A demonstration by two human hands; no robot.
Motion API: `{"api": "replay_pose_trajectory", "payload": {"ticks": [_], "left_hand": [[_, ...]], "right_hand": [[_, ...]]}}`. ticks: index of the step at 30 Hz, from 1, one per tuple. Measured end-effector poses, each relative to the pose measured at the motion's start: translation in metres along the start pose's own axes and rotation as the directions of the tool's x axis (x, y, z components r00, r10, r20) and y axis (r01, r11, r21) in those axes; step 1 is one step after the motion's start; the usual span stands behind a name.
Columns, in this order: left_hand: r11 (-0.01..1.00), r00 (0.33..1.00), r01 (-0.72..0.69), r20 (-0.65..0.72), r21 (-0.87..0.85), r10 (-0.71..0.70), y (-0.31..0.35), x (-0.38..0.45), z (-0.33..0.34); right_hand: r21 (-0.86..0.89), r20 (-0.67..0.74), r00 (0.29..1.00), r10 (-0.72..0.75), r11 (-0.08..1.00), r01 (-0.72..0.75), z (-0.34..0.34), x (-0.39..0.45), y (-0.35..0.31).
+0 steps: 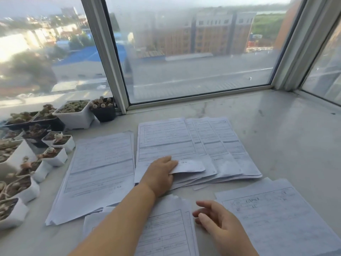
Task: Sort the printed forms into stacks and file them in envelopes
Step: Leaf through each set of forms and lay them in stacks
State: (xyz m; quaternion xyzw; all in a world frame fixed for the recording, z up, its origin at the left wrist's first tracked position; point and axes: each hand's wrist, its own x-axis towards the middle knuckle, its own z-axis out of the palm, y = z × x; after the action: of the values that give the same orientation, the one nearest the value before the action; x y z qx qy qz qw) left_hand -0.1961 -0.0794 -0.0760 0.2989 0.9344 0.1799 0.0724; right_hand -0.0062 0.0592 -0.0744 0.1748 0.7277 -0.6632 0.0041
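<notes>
Bare sill (pixel 276 137) lies open to the right. The left hand (pixel 160 174) pinches a lifted sheet corner (pixel 188 166) on the fanned far stack (pixel 184 145); the right hand (pixel 219 221), fingers loosely spread, holds nothing, between the near stacks.

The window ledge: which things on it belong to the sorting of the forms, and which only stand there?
Belong to the job:
- fanned pile of forms, its top sheet's corner lifted by the left hand
- left stack
- near stack
- right stack
- right hand, open, holding nothing

Only standing there:
- potted succulents
</notes>
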Motion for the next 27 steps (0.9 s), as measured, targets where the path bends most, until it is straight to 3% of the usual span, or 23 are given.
{"api": "replay_pose_trajectory", "payload": {"ticks": [6,11,18,21,24,27], "left_hand": [[0.998,0.985,0.016,0.173,0.056,-0.025,0.014,-0.002,-0.02],[0.994,0.994,-0.07,-0.09,-0.084,0.062,0.04,-0.064,-0.029],[0.956,0.963,-0.134,-0.264,-0.261,0.063,0.077,-0.244,0.0],[0.943,0.971,-0.088,-0.238,-0.322,0.009,0.088,-0.3,0.017],[0.934,0.984,-0.056,-0.179,-0.352,-0.008,0.097,-0.33,0.027],[0.952,0.993,-0.093,-0.102,-0.293,0.066,0.103,-0.341,0.029]], "right_hand": [[-0.148,0.051,0.997,-0.053,0.987,0.06,-0.001,-0.01,-0.018],[-0.285,0.045,0.999,-0.019,0.958,0.031,-0.007,-0.063,-0.02],[-0.478,0.029,0.997,0.067,0.877,-0.045,-0.015,-0.148,0.004],[-0.492,-0.02,0.997,0.072,0.867,-0.072,-0.013,-0.171,0.012],[-0.525,0.019,0.994,0.112,0.847,-0.086,-0.008,-0.183,0.014],[-0.488,0.076,0.978,0.192,0.863,-0.131,-0.001,-0.191,0.01]]}}
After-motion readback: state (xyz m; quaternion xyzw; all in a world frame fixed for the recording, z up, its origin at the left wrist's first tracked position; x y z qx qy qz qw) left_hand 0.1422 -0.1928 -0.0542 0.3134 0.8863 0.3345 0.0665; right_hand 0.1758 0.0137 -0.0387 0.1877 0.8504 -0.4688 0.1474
